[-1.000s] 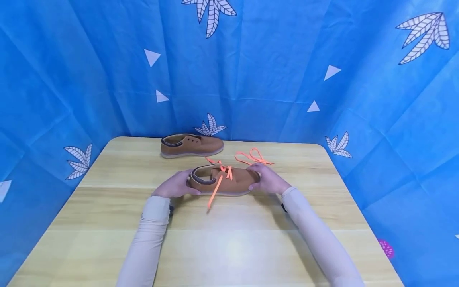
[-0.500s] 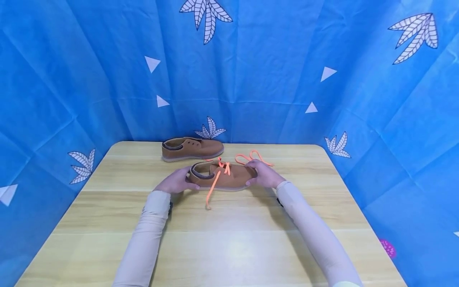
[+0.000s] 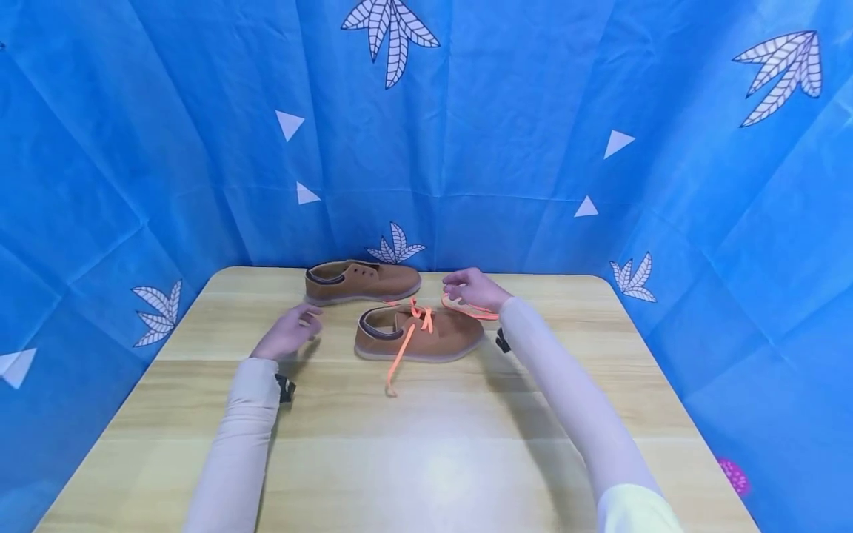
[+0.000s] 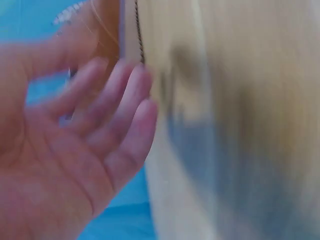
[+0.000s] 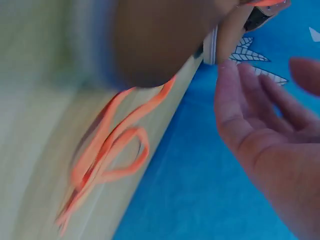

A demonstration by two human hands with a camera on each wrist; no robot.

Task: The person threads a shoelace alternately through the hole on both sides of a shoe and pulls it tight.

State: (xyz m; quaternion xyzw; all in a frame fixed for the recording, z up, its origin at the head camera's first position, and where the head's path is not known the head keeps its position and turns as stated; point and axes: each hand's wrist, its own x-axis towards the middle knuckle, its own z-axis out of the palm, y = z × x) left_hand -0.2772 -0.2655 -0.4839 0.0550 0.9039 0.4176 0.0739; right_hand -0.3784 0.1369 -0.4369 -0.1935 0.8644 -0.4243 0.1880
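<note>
Hanging empty, left grip [image 3: 285, 333] and right grip [image 3: 476, 288] curl loosely.

A blue curtain [image 3: 520, 96] printed with white leaves [image 3: 396, 55] hangs beyond the right hand [image 3: 476, 289]; light [image 3: 446, 474] glares off the table [image 3: 333, 422] below.

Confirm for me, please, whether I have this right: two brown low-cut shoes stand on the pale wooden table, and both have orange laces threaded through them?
Not quite: only the front shoe has an orange lace threaded through it. The head view shows the rear shoe with bare eyelets. Both do stand on the table.
</note>
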